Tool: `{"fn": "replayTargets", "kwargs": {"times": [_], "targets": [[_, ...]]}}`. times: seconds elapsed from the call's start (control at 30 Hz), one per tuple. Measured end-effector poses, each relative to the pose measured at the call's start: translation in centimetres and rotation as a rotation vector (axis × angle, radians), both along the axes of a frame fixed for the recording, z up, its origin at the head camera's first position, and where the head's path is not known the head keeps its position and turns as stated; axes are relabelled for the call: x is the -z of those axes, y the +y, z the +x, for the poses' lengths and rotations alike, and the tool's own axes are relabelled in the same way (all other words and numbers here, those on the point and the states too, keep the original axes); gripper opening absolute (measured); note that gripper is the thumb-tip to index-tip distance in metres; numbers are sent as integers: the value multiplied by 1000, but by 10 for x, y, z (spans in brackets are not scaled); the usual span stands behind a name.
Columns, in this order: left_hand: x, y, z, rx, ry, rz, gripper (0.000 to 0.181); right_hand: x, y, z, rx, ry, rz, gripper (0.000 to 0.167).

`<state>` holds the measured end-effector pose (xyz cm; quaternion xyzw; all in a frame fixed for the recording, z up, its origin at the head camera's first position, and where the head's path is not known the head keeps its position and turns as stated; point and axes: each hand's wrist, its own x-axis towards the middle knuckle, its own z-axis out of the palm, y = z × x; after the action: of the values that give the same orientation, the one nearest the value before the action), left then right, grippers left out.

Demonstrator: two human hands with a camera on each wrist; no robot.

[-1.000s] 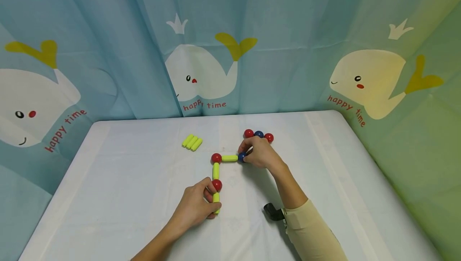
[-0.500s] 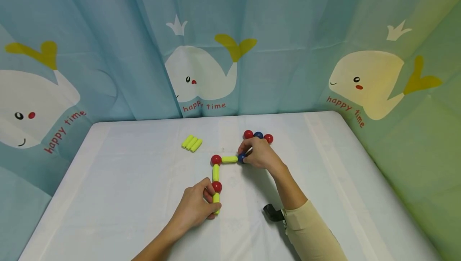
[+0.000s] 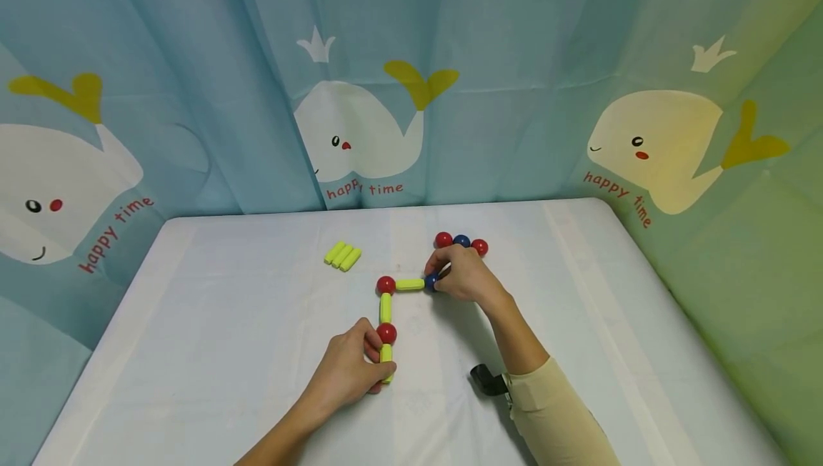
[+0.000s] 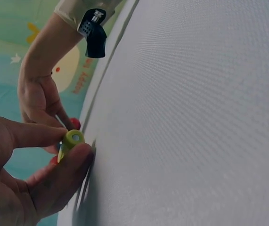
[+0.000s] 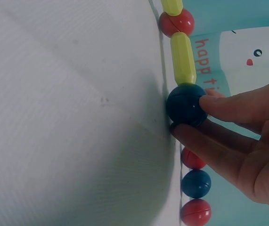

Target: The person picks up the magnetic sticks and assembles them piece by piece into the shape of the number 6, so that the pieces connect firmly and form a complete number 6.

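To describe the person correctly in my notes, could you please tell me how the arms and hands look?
The left hand and right hand are ungloved. The right arm wears a beige sleeve, with a curved black device at its cuff; on the left forearm, no sleeve shows.

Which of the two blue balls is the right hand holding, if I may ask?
The blue ball touching a yellow rod; the other blue ball sits between two red balls.

3 lime rods (image 3: 410,284), 2 red balls (image 3: 386,285), 1 blue ball (image 5: 185,104) touch, forming a corner.
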<state>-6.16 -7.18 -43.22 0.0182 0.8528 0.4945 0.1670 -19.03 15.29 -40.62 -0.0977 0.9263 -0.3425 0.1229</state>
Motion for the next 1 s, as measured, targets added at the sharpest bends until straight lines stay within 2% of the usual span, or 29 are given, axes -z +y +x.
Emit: {"fn": "replayTargets", "kwargs": {"times": [0.1, 0.27, 0.37, 0.53, 0.7, 0.83, 1.0], "targets": [[0, -2, -1, -1, 20, -33, 34, 1, -1, 0, -6, 1, -15, 17], [-1, -6, -9, -33, 132, -164, 30, 2, -3, 0, -10, -5, -28, 17], [-3, -7, -19, -59, 179, -219, 29, 1, -2, 1, 1, -8, -22, 17], [-8, -6, -45, -58, 225, -232, 29, 1, 0, 1, 20, -9, -16, 17], [-8, -5, -68, -6, 251, -292, 35, 3, 0, 1, 27, -27, -24, 17], [-8, -4, -84, 57, 264, -290, 34, 3, 0, 1, 29, -26, -28, 17], [-10, -3, -102, 101, 204, -248, 31, 1, 1, 0, 29, -20, -18, 17]]}}
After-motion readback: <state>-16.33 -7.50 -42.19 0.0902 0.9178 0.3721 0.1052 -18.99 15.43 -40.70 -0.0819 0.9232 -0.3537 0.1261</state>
